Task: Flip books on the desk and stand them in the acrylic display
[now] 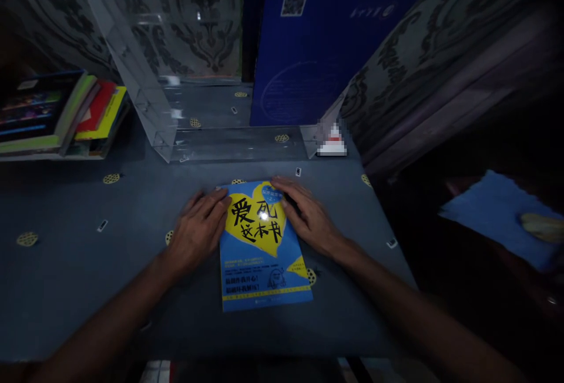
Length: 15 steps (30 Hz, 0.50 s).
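Observation:
A blue book [251, 277] with a yellow heart and large black Chinese writing lies flat, cover up, on the patterned table. My left hand [199, 225] grips its upper left edge, fingers close together with the tips against the cover's side. At the upper right corner, my right hand [312, 217] is closed round the edge, its fingers reaching to the top and the thumb lower on the right side. Whatever is beneath the book is hidden.
Behind the book stands a clear plastic stand [158, 136] with a tall dark blue folder or box [308, 66] in it. Stacked books [53, 116] lie at the left. A white triangular item [332, 145] is blurred out. Past the table's right edge is a blue cloth-like piece [493, 212].

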### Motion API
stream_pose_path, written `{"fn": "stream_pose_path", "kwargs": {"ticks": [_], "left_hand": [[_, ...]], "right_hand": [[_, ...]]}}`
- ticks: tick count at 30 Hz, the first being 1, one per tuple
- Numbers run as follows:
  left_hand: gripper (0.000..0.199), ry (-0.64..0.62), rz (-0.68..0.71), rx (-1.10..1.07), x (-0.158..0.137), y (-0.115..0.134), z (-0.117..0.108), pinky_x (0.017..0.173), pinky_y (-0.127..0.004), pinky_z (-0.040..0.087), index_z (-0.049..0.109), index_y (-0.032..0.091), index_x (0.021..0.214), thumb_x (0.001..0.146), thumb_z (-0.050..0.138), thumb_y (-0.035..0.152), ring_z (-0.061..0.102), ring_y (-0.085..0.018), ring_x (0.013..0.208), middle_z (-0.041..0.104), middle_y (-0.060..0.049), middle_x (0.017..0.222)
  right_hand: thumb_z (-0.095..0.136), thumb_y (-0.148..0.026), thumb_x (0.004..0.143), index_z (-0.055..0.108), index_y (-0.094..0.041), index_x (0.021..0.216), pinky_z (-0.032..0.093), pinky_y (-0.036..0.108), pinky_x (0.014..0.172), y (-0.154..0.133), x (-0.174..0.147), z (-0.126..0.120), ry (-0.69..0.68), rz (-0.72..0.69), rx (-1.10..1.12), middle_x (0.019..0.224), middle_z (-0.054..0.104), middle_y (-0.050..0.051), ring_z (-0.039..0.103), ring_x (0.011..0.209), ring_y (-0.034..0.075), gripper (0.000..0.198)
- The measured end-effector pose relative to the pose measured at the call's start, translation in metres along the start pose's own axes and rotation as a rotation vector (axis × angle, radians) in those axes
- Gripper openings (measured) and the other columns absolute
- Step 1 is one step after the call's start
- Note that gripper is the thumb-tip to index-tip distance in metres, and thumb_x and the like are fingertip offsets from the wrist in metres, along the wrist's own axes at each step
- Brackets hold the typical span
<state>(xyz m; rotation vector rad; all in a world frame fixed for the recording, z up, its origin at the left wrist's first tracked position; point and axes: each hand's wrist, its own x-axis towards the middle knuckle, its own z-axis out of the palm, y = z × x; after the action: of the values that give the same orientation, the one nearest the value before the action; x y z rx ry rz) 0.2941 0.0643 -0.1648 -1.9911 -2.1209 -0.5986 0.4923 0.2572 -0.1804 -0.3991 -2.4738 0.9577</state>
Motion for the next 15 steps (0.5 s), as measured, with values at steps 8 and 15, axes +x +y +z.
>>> {"fn": "stream_pose_path", "kwargs": {"ticks": [8, 15], "left_hand": [[0.038, -0.104, -0.032, -0.003, -0.0025, 0.0078, -0.0009, 0.114, -0.062, 0.042, 0.061, 0.018, 0.137, 0.108, 0.04, 0.031, 0.057, -0.032, 0.136, 0.06, -0.016, 0.146], [0.038, -0.065, -0.021, -0.03, -0.0033, 0.0087, 0.0053, 0.113, -0.056, 0.048, 0.06, 0.018, 0.136, 0.108, 0.039, 0.033, 0.055, -0.031, 0.139, 0.061, -0.016, 0.145]], "right_hand": [[0.04, -0.025, 0.105, 0.058, -0.027, 0.14, 0.046, 0.056, 0.116, 0.0032, 0.0054, -0.0046, -0.019, 0.008, 0.029, 0.143, 0.063, 0.007, 0.057, 0.136, 0.026, 0.039], [0.04, -0.02, 0.103, 0.056, -0.027, 0.144, 0.041, 0.06, 0.118, 0.0074, 0.0027, 0.001, -0.005, -0.052, -0.046, 0.147, 0.061, 0.008, 0.052, 0.142, 0.027, 0.044]]}}
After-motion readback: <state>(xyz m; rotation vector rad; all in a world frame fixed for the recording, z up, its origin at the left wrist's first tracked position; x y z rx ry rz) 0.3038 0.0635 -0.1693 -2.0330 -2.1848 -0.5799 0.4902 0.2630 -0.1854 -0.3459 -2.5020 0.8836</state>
